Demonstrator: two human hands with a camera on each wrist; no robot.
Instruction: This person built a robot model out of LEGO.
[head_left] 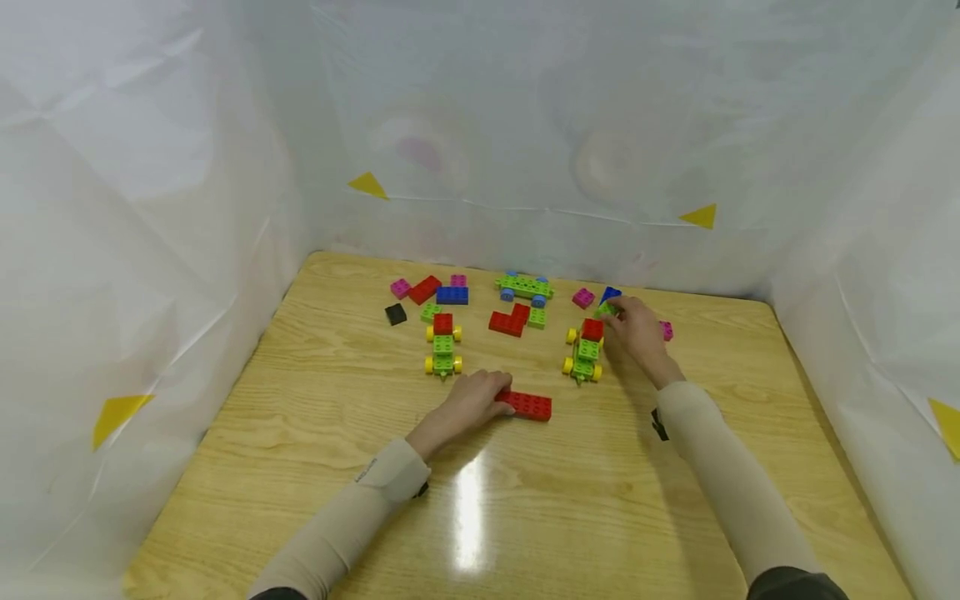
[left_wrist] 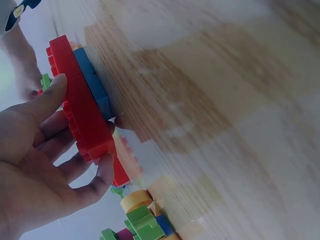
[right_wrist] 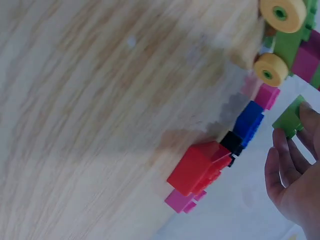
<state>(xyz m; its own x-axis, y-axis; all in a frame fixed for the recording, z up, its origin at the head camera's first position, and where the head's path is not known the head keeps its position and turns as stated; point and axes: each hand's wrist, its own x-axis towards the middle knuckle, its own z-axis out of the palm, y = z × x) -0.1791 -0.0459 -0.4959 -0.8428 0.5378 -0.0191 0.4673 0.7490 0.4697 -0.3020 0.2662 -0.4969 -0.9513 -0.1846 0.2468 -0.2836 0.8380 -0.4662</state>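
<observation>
My left hand (head_left: 467, 402) grips the left end of a long red toy brick piece (head_left: 529, 406) near the middle of the table. In the left wrist view a blue brick (left_wrist: 94, 82) sits under the red piece, and thumb and fingers hold the red sides. Farther right, my right hand (head_left: 636, 332) pinches a small green brick (right_wrist: 288, 119), clear of the table in the right wrist view. Close to that hand are a blue brick (head_left: 611, 293) and a toy car with yellow wheels (head_left: 582, 354). A matching car (head_left: 443, 348) stands beyond the left hand.
A green car base with blue wheels (head_left: 523, 287) stands at the back. Around it lie red bricks (head_left: 507, 323), a green brick (head_left: 537, 317), a blue brick (head_left: 452, 296), a black brick (head_left: 395, 314) and several pink ones. White sheeting (head_left: 510, 125) encloses the wooden table (head_left: 585, 500).
</observation>
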